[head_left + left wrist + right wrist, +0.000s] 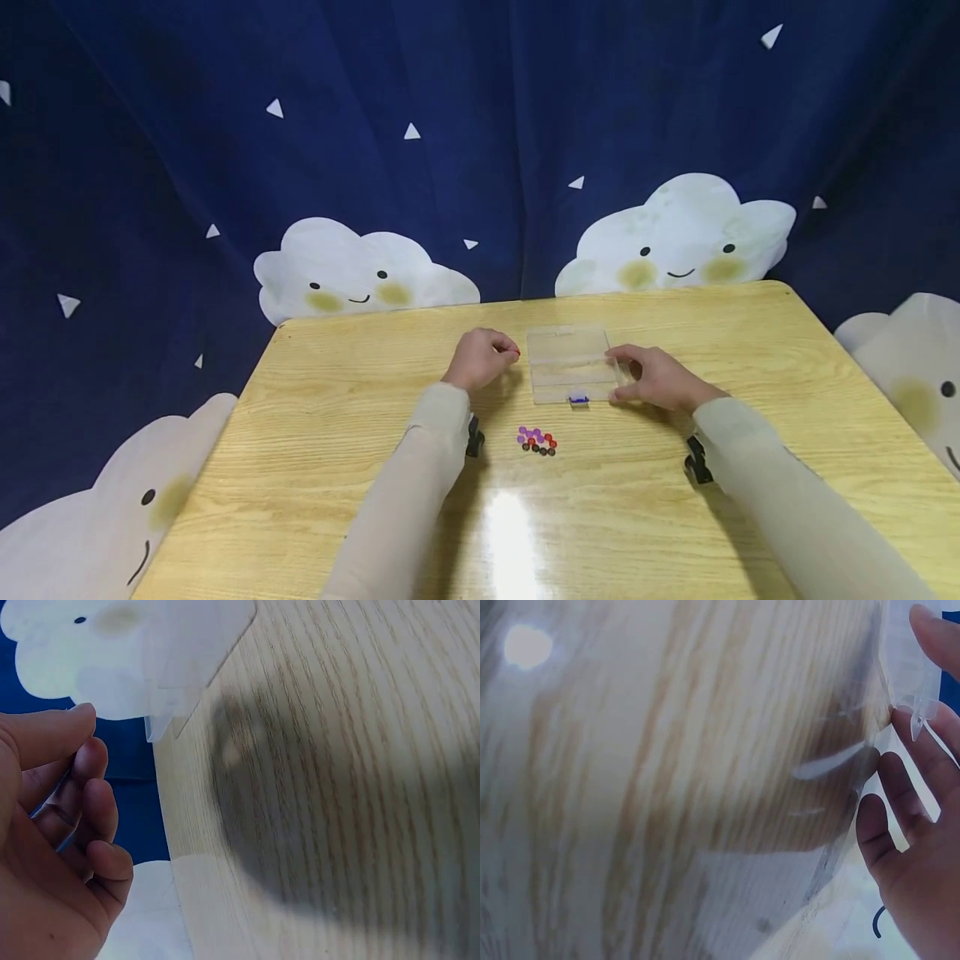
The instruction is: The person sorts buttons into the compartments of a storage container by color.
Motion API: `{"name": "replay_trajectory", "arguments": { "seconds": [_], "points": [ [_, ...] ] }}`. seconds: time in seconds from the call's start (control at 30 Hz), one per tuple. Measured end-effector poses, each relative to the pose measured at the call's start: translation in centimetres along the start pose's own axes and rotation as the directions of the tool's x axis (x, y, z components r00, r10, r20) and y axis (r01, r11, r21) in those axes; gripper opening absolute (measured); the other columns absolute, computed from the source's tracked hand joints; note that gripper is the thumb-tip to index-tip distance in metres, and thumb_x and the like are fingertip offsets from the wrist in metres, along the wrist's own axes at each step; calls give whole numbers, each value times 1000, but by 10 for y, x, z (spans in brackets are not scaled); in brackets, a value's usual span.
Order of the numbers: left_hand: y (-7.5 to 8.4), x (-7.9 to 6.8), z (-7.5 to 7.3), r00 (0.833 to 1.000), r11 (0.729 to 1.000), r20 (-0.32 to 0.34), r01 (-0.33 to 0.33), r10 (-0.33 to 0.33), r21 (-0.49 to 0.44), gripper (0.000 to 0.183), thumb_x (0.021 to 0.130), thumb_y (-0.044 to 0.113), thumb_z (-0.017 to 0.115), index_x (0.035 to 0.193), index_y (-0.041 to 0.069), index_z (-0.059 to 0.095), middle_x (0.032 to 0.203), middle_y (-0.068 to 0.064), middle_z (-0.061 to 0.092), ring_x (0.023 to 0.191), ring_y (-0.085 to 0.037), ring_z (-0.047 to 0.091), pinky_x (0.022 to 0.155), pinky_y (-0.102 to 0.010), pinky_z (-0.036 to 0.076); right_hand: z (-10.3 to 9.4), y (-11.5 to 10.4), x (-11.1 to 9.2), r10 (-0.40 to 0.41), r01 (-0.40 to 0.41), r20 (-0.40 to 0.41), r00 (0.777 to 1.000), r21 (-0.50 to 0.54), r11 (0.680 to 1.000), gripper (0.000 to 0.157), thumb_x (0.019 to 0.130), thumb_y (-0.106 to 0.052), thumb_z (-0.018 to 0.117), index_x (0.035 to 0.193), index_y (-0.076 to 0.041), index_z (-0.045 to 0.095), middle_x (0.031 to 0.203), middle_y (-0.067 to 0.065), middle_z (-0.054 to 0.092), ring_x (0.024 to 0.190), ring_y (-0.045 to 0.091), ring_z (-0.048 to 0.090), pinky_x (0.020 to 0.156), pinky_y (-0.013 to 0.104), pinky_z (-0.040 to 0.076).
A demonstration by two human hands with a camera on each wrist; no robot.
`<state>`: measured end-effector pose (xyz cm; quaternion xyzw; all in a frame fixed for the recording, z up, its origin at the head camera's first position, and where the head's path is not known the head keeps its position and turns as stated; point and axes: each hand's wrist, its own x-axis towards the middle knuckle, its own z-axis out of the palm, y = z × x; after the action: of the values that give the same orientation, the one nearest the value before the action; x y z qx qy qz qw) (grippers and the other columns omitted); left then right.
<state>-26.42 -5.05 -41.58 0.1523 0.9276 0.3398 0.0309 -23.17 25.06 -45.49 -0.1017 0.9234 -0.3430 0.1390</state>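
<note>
One red piece (pixel 517 353) we pinch in left hand (pixel 482 360), fingertips together, left of clear box (pixel 567 357); right hand (pixel 658 381) grips box's right edge, fingers clamped. Beads (pixel 532 442) clustered nearer us.

A pale wood-grained table (pixel 337 400) spans the lower frame; a transparent box (pixel 567 358) lies right of centre, with small purple, red and dark beads (pixel 532 442) clustered below it.

Left hand (pixel 480 358): just left of the clear box (pixel 567 354); thumb and forefinger pinched together, remaining fingers curled. Right hand (pixel 654 379): at the box's right side, gripping its edge. Left forearm (pixel 401 508) and right forearm (pixel 806 500): angled inward toward the box.
</note>
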Motion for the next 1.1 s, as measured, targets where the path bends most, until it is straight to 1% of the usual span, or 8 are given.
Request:
{"name": "replay_trajectory", "arguments": {
  "seconds": [0.17, 0.27, 0.4, 0.53, 0.67, 0.8, 0.9, 1.1],
  "points": [
    [4, 5, 1, 1000, 1000, -2, 4, -4, 19, 10, 90, 17, 71, 90, 10, 79, 97, -4, 76, 82, -14, 61, 76, -26, 50, -2, 0, 0, -4, 4, 0, 1000, -1, 1000, 74, 81, -30, 82, 143, -7, 49, 147, 25, 46, 125, 38, 49, 111, 58, 38],
    [7, 7, 1, 1000, 1000, -1, 4, -4, 4, 11, 91, 18, 71, 90, 10, 79, 96, -5, 75, 81, -15, 61, 75, -27, 50, -3, 1, 0, -6, 6, -4, 1000, -5, 1000, 75, 81, -31, 82, 144, -7, 48, 148, 25, 46, 128, 40, 48, 112, 58, 38],
    [9, 7, 5, 1000, 1000, -6, -4, 4, -14, 10, 90, 17, 72, 90, 10, 79, 95, -5, 75, 81, -14, 60, 74, -25, 49, -2, 0, 0, -30, 30, -2, 1000, -11, 999, 75, 81, -32, 82, 144, -6, 48, 148, 25, 46, 129, 41, 49, 111, 58, 38],
    [12, 6, 11, 1000, 999, -12, -26, 25, -28, 10, 90, 17, 71, 90, 10, 79, 93, -5, 75, 81, -13, 60, 74, -24, 47, -1, 1, -1, -41, 41, -4, 999, -10, 999, 75, 82, -30, 82, 143, -5, 48, 145, 25, 48, 124, 39, 51, 109, 57, 40],
    [18, 6, 15, 999, 997, -9, -47, 47, -65, 10, 91, 17, 71, 91, 10, 79, 92, -5, 75, 80, -13, 60, 71, -22, 47, -2, 1, -1, -36, 36, -12, 999, -17, 999, 75, 81, -30, 82, 143, -6, 48, 145, 25, 48, 123, 38, 51, 108, 56, 41],
    [24, 8, 20, 999, 992, 5, -45, 46, -114, 10, 91, 17, 70, 92, 11, 78, 92, -5, 74, 78, -13, 58, 66, -21, 45, -2, 2, -1, -40, 40, -15, 999, -21, 999, 74, 82, -30, 82, 144, -6, 49, 140, 23, 52, 114, 32, 52, 100, 50, 45],
    [28, 9, 24, 998, 988, 18, -52, 55, -143, 9, 91, 16, 71, 91, 11, 78, 91, -5, 73, 76, -12, 57, 63, -19, 44, -2, 2, 0, -36, 36, -9, 999, -16, 999, 73, 82, -30, 81, 143, -6, 49, 138, 22, 54, 110, 30, 51, 97, 47, 45],
    [38, 10, 34, 997, 986, 42, -62, 69, -158, 9, 91, 16, 71, 91, 9, 78, 89, -6, 74, 75, -10, 55, 63, -17, 43, -2, 2, 0, -16, 16, -5, 1000, -13, 1000, 74, 82, -30, 82, 143, -7, 49, 143, 23, 51, 119, 34, 52, 106, 54, 42]
  ]
}}
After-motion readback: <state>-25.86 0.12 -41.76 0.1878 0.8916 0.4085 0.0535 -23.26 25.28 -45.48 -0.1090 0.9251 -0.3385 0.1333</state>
